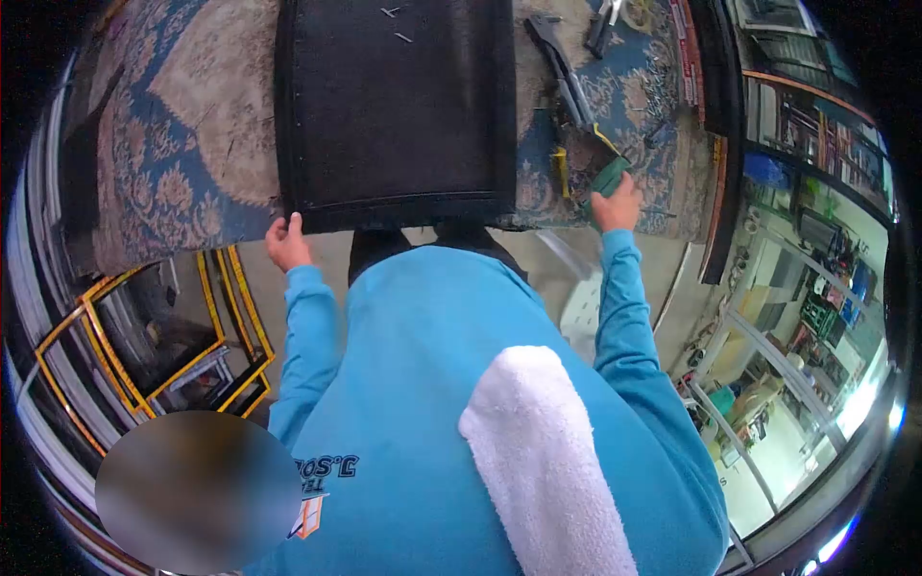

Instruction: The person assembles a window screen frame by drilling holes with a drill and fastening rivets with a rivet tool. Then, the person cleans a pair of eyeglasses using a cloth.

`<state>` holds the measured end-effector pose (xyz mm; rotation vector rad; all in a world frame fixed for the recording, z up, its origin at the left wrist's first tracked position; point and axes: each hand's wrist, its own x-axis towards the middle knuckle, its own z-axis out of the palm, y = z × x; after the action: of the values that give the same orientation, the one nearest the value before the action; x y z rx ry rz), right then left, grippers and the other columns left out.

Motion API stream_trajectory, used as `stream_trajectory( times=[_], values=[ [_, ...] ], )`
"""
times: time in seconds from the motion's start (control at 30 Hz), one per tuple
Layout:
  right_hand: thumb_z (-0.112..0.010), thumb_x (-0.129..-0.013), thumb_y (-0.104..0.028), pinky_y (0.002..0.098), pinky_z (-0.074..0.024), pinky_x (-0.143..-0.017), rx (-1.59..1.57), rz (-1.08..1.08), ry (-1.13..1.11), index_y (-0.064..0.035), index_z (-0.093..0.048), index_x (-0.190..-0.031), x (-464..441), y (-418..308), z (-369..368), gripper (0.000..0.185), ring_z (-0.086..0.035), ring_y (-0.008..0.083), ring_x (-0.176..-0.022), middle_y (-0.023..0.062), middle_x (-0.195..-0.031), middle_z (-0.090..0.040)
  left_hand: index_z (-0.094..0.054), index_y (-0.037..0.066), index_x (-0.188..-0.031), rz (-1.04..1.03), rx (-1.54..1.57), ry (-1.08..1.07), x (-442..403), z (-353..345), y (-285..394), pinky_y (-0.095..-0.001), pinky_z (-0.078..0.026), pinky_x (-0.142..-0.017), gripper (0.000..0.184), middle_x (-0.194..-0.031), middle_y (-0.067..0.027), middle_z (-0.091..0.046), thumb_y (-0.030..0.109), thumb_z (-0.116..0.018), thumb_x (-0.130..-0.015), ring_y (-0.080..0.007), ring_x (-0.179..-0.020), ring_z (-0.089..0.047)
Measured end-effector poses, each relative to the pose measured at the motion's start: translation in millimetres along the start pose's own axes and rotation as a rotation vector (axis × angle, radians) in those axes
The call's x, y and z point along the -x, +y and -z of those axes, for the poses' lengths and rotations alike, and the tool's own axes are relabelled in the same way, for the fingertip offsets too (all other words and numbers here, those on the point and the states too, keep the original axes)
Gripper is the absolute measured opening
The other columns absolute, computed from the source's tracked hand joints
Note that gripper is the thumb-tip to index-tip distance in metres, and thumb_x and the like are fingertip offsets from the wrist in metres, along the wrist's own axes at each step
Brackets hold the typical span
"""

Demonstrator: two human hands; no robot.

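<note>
Workshop: hand tools point(566, 79) on carpet-covered table point(216, 106), yellow-edged frames point(115, 355) alongside.

Light-blue long-sleeved shirt point(413, 384), lower centre of frame, with dark lettering point(327, 468) and orange-and-white emblem point(308, 518), lower left; white fluffy cloth point(538, 442) over it, lower right of centre; dark trousers point(379, 248), centre.

Panel point(394, 125) w/ metal pcs point(403, 38) atop, on rug point(216, 96); tools point(572, 96) to R

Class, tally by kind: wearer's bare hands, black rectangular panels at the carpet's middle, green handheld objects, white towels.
Bare left hand, bare right hand: 2
Black rectangular framed panel: 1
Green handheld object: 1
White fluffy towel: 1
Total: 5
</note>
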<state>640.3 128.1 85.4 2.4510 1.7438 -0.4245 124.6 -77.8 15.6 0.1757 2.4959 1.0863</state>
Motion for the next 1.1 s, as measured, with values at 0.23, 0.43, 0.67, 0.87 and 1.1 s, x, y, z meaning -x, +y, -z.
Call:
stream_trajectory(
  times=[0.23, 0.43, 0.67, 0.87, 1.1],
  values=[
    [-0.09, -0.059, -0.046, 0.0495, -0.0403, -0.104, -0.028, 0.114, 0.028, -0.0034, 0.002, -0.154, 24, 16, -33, 0.139, -0.037, 0.048, -0.13, 0.0243, -0.153, -0.026, -0.015, 0.005, -0.152, 0.834, 0.511, -0.507, 41, 10, 14, -0.0631, -0.031, -0.106, 0.118, -0.148, -0.0205, -0.025, 0.064, -0.076, -0.069, -0.0401, -0.129, -0.038],
    [-0.083, -0.07, -0.019, 0.0431, -0.0396, -0.105, -0.428, 0.339, 0.154, -0.0034, -0.023, -0.151, 15, 54, -18, 0.102, -0.044, 0.0364, -0.128, 0.0216, -0.145, -0.038, -0.023, 0.018, -0.153, 0.793, 0.444, -0.707, 56, -16, 25, -0.0658, -0.021, -0.109, 0.106, -0.156, -0.0201, -0.017, 0.065, -0.073, -0.072, -0.0449, -0.134, -0.036],
    [-0.071, -0.079, -0.012, 0.0344, -0.0467, -0.095, -0.952, 0.271, -0.035, -0.005, -0.034, -0.148, 88, 7, 96, 0.078, -0.056, 0.0222, -0.11, 0.0121, -0.136, -0.049, -0.048, -0.006, -0.129, 0.793, 0.362, -0.423, 66, -52, 22, -0.0708, -0.034, -0.097, 0.091, -0.136, -0.023, -0.045, 0.051, -0.083, -0.068, -0.0433, -0.115, -0.05],
    [-0.075, -0.08, -0.028, 0.0331, -0.05, -0.09, -0.809, 0.435, -0.336, 0.0016, -0.046, -0.136, 102, -117, 152, 0.07, -0.062, 0.0224, -0.102, 0.0117, -0.119, -0.06, -0.057, -0.008, -0.101, 0.63, 0.207, -0.187, 71, -74, 9, -0.0579, -0.052, -0.08, 0.068, -0.105, -0.0185, -0.059, 0.043, -0.087, -0.067, -0.033, -0.096, -0.059],
    [-0.078, -0.076, -0.026, 0.0302, -0.0494, -0.089, -0.551, 0.49, -0.884, 0.0004, -0.055, -0.128, 136, -271, 131, 0.063, -0.062, 0.0182, -0.1, 0.0094, -0.112, -0.065, -0.062, -0.007, -0.102, 0.375, 0.334, -0.134, 82, -69, 16, -0.0386, -0.053, -0.071, 0.056, -0.1, -0.0138, -0.067, 0.031, -0.087, -0.07, -0.0223, -0.084, -0.063]
  ],
)
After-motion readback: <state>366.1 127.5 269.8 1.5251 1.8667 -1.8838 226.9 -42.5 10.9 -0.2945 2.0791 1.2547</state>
